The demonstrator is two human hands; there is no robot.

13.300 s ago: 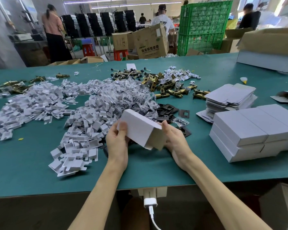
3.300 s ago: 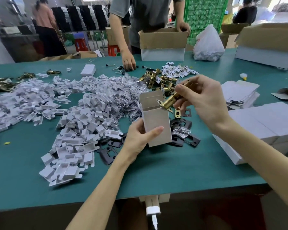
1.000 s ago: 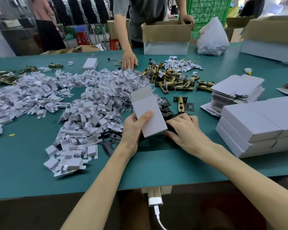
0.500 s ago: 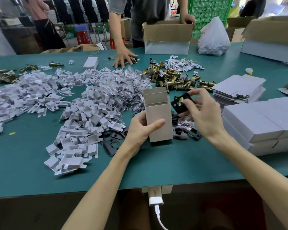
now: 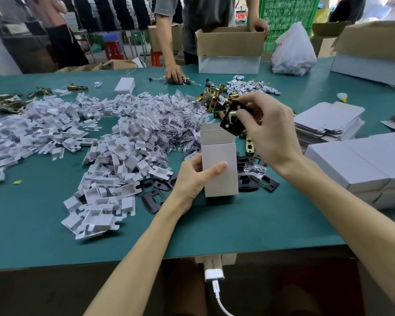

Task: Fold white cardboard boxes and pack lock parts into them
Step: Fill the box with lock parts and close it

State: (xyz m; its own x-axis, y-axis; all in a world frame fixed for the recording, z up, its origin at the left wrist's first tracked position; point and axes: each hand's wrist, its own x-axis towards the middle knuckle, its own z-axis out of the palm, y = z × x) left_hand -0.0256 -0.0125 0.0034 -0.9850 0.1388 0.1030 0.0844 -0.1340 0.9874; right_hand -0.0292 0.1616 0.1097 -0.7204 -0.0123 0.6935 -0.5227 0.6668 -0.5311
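the left grip (image 5: 191,179) is curled round a white cardboard box (image 5: 219,169), thumb across its front face and fingers behind. it holds the box upright, top flap open, low over the green worktop (image 5: 249,226); whether the box's foot touches the worktop cannot be told. up and to the right of that grip, the right grip (image 5: 269,131) is closed in a pinch on a black square plate (image 5: 232,123), thumb and fingertips on the plate's right side, with a bit of brass showing at the plate's middle hole. the plate hangs tilted just above the box's open top, near its right corner.

under the right grip, loose black plates (image 5: 260,182) and a small clear bag (image 5: 254,169) lie on the worktop. beyond it sits a heap of brass latches (image 5: 214,95). left of the left grip spreads a pile of white cardboard inserts (image 5: 114,160). right of the right grip are a stack of flat box blanks (image 5: 328,122) and, nearer, stacked closed boxes (image 5: 363,165).
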